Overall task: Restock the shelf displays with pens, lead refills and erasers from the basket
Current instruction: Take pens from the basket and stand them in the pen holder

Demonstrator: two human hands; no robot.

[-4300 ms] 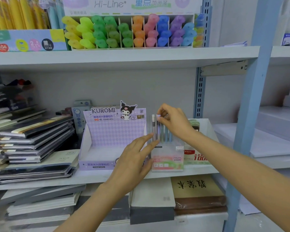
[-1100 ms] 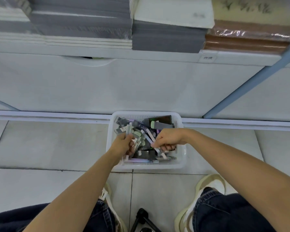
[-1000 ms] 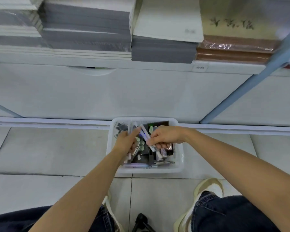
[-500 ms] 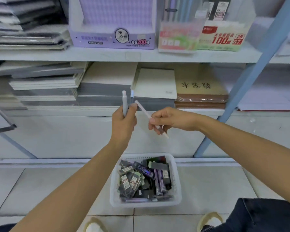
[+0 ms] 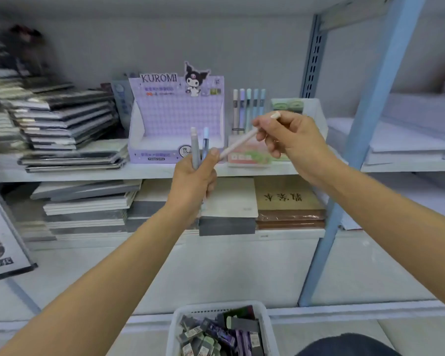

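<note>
1. The basket (image 5: 211, 306) sits on the floor below me, packets heaped inside.
2. My left hand (image 5: 193, 181) grips two pens (image 5: 195, 147) upright.
3. My right hand (image 5: 293, 140) pinches a pale pen (image 5: 238, 142) slantwise. I should tip it upright before lowering it.
4. The pen display (image 5: 249, 158) stands just behind that hand. Its free slots are blurred, probably in front.

You have two pens (image 5: 195, 147) in your left hand (image 5: 193, 182) and one pen (image 5: 238, 143) in your right hand (image 5: 293, 140). Five pens (image 5: 248, 109) stand in the display (image 5: 247, 157); one basket (image 5: 217, 305) holds perhaps a dozen packs (image 5: 211, 332).
</note>
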